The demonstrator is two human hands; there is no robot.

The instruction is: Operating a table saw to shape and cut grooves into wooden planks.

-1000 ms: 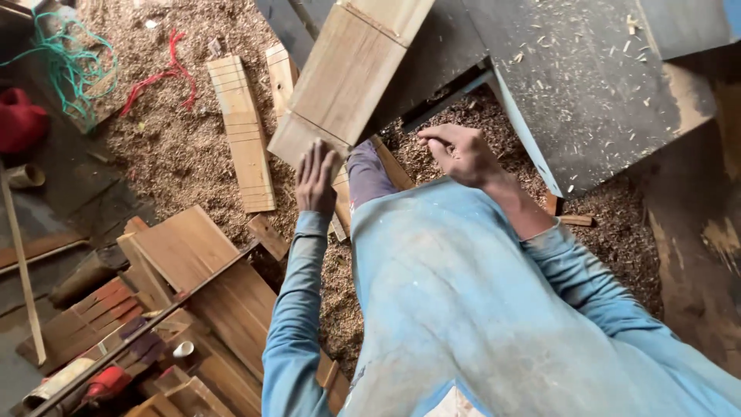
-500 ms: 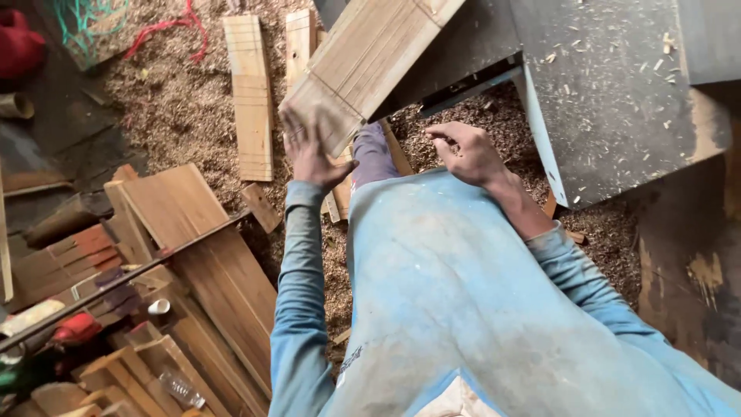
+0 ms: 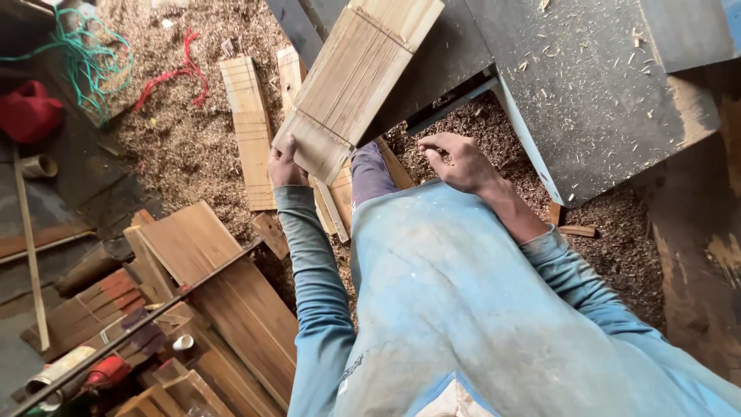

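Observation:
A pale wooden panel [image 3: 356, 81] with crosswise battens lies tilted over the edge of a dark grey machine table [image 3: 587, 85]. My left hand [image 3: 285, 164] grips the panel's near left corner. My right hand [image 3: 457, 161] hovers to the right of the panel, above the sawdust, with its fingers curled and nothing visible in them. Both of my arms are in light blue sleeves.
Sawdust [image 3: 177, 131] covers the floor. Loose planks [image 3: 248, 127] lie on it beyond my left hand. Stacked brown boards [image 3: 224, 293] and a long metal rod [image 3: 131, 332] are at lower left. Green cord [image 3: 85, 54], red string and a red cloth [image 3: 29, 112] lie far left.
The view has shifted a little. My left hand went from lying flat against the panel's near end to gripping its corner. My right hand has stayed curled in the same place.

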